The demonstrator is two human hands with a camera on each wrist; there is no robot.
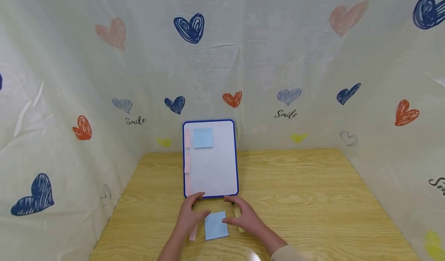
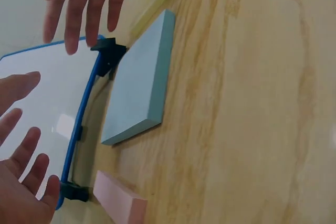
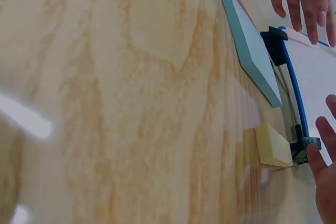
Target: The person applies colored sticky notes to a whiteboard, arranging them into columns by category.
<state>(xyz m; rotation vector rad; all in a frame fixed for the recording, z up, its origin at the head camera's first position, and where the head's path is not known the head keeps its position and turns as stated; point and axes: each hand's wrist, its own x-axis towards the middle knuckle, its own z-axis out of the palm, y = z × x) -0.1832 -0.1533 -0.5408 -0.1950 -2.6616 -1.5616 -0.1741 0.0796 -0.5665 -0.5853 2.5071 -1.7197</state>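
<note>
A small whiteboard (image 1: 219, 168) with a blue frame stands tilted on the table, a blue sticky note (image 1: 203, 138) at its upper left and pink strips (image 1: 187, 162) down its left edge. Near the board's lower left corner, my left hand (image 1: 189, 215) has its fingers spread and holds nothing. My right hand (image 1: 246, 217) is likewise spread and empty by the lower right corner. Between the hands lies a thick blue sticky-note pad (image 2: 137, 77). Beside it are a pink pad (image 2: 119, 199) on the left and a yellow pad (image 3: 274, 146) on the right.
Black feet (image 3: 306, 148) prop up the board's lower edge. The wood-grain table (image 1: 295, 195) stretches out on both sides. Behind it hangs a pale curtain (image 1: 257, 72) printed with hearts and the word Smile.
</note>
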